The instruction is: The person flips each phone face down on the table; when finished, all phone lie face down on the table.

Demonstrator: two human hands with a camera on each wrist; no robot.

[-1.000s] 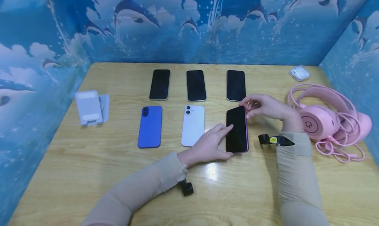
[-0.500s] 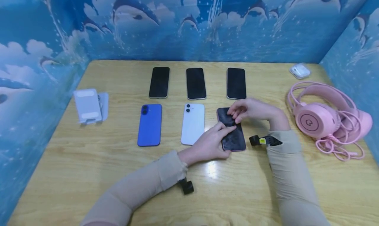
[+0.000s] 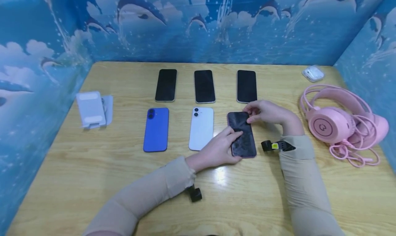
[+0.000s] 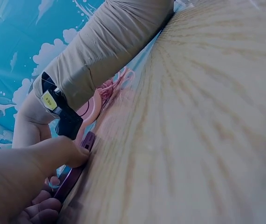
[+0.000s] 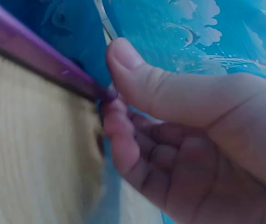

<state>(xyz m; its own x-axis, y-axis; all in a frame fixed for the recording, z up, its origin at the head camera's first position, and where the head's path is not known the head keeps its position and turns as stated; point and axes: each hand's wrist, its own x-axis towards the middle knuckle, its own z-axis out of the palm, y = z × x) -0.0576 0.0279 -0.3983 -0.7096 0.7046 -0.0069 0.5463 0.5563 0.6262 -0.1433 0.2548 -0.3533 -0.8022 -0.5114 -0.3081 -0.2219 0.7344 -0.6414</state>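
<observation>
Nearest the viewer, two beige sleeves (image 3: pixel 148 188) (image 3: pixel 303 184) reach across a wood-grained table (image 3: pixel 241 201), each with a small black camera (image 3: pixel 195 194) (image 3: pixel 266 146) at the wrist. The left hand (image 3: pixel 216 150) grips the near part of a purple-edged phone (image 3: pixel 244 144), which lies screen up just beyond its fingers and to their right. Its thumb touches the phone's near end, as the left-wrist view shows, and a finger extends over the screen. The right hand (image 3: pixel 267 113) pinches the phone's far right corner between thumb and curled fingers; the phone thus lies to the left of this hand and toward the viewer. Whether the phone rests fully flat cannot be told.

Left of the phone, a white phone (image 3: pixel 201 129) and a blue phone (image 3: pixel 156 130) lie back up. Pink headphones (image 3: pixel 329 126) with a coiled cord occupy the right side; a white stand (image 3: pixel 91 109) occupies the left. Farther off, three dark-screened phones (image 3: pixel 166 85) (image 3: pixel 204 86) (image 3: pixel 246 86) form a row, with a small clear case (image 3: pixel 313 73) to their right. A blue dolphin-print backdrop (image 3: pixel 198 43) rises behind.
</observation>
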